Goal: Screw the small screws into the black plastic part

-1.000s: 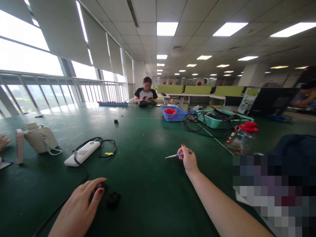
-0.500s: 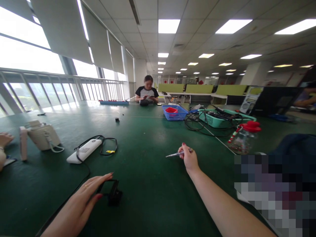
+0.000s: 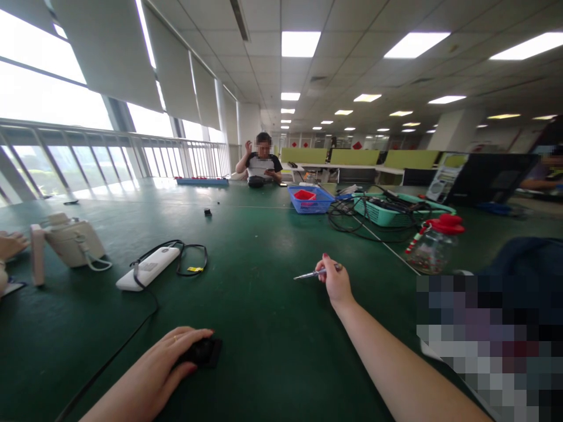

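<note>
Black gadget (image 3: 204, 352) under left hand (image 3: 165, 366), right hand (image 3: 336, 283) pinching screwdriver (image 3: 313, 274) (raised).

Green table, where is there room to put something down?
Bare table lies between the left hand on the small black thing and the right hand with the screwdriver. Crowded: cables by the teal basket.

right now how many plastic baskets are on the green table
2. A blue basket sits at the far middle of the green table, with something red inside. A teal basket lies just right of it, full of black cables. Others could be hidden behind the clutter.
</note>
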Demonstrator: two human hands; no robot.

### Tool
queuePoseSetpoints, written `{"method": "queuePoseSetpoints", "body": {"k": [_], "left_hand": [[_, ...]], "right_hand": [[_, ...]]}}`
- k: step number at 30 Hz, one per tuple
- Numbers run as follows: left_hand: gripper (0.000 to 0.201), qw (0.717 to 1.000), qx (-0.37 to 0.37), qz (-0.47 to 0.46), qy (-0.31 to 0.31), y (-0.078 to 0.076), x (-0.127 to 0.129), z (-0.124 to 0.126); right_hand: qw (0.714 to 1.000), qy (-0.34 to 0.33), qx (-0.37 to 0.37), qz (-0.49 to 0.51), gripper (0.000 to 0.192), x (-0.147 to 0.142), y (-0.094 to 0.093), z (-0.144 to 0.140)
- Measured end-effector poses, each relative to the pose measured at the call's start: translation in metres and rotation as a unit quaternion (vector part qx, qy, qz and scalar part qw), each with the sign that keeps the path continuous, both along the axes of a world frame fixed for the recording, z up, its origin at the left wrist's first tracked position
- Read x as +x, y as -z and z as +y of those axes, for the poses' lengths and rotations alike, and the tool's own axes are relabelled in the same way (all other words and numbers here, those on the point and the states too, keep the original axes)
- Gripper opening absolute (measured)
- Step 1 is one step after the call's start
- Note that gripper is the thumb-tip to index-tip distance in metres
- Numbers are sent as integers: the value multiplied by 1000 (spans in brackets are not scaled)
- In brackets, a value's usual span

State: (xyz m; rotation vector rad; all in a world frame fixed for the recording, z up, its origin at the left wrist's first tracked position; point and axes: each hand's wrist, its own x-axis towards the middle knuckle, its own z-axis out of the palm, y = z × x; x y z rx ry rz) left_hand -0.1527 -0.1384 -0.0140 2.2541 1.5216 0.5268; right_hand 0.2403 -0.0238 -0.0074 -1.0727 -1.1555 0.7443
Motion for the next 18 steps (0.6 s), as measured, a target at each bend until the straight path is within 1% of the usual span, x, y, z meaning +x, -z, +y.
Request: {"method": "queuePoseSetpoints", "body": {"k": [2,4,7,9,10,11,13,16,18], "left_hand": [[40,1000,-18,-1,-8,-11,11,0],[38,999,-34,-7,-6,-26,30,2],[36,999,-41,-17,25,-51,70,10],[36,998,-28,-16,53,-63,98,23],[35,998,-19,-14,64,-67,111,32],[35,997,-11,-7,70,-69,123,43],[35,997,14,2,75,-67,144,69],[34,997,47,15,52,-55,168,109],[35,998,47,7,46,-45,177,130]], "right_hand": [[1000,3,2,-2,49,-2,-1,-1],[1000,0,7,-8,49,-3,-3,-2],[1000,-9,16,-24,49,-4,-6,-5],[999,-13,20,-47,49,-4,-9,-8],[998,-15,21,-60,48,-5,-11,-9],[997,-16,21,-72,46,-5,-13,-10],[995,-10,24,-95,39,-7,-16,-12],[993,-1,39,-113,28,-10,-20,-14],[992,-4,44,-117,25,-13,-22,-16]]}}
